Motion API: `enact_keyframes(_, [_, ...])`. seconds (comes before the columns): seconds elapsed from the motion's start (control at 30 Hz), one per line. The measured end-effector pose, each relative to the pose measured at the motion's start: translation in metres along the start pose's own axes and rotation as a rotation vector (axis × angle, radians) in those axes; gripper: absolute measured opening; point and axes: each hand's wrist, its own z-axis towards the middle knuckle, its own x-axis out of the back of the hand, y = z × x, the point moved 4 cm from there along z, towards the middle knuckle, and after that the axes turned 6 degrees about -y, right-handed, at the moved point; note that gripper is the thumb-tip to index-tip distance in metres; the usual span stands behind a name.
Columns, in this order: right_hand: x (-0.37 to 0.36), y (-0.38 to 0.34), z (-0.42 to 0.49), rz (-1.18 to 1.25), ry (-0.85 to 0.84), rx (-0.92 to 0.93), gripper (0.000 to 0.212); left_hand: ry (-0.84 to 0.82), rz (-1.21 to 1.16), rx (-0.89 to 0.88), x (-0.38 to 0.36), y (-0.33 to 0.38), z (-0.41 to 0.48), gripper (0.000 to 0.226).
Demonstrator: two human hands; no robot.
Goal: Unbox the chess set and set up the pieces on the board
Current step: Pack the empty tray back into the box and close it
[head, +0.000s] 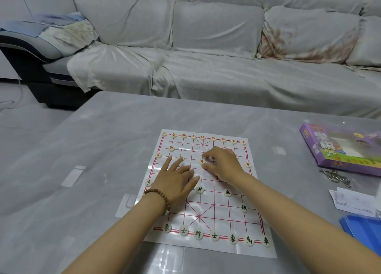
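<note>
A white paper board (233, 228) with a red grid lies on the grey table. Round cream pieces with red characters line its far row, and black-lettered pieces (198, 235) line the near row. My left hand (177, 181) lies flat on the board's left middle, fingers straight, covering part of the grid. My right hand (223, 164) hovers over the centre with curled fingers around a red-lettered piece (202, 161); thumb and forefinger sit on either side of it. Several loose black pieces lie mid-board.
A purple game box (342, 150) stands at the table's right edge, with a metal key bunch (336, 176), white paper slips (354, 201) and a blue tray (365, 230) nearer me. A covered grey sofa (206, 53) runs behind the table.
</note>
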Motion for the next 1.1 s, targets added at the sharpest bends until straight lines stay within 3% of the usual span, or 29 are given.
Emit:
enact_keyframes(0.1, [-0.001,0.0,0.004,0.019,0.032,-0.022,0.028,-0.024,-0.007,0.018,0.0,-0.001,0.0,0.074])
enact_keyframes(0.23, [-0.004,0.001,0.005,0.032,0.092,-0.047,0.025,-0.043,-0.008,0.012,0.001,-0.001,-0.001,0.076])
enact_keyframes(0.4, [-0.005,0.0,0.005,0.024,0.142,-0.083,0.025,-0.063,-0.022,0.028,0.001,-0.001,-0.002,0.054])
enact_keyframes(0.83, [-0.004,0.001,0.001,0.04,0.099,-0.048,0.033,-0.088,-0.046,0.043,0.001,0.002,-0.004,0.053])
enact_keyframes(1.1, [0.054,0.044,-0.086,0.168,0.302,0.025,0.021,-0.009,-0.161,0.006,0.022,0.038,-0.011,0.057])
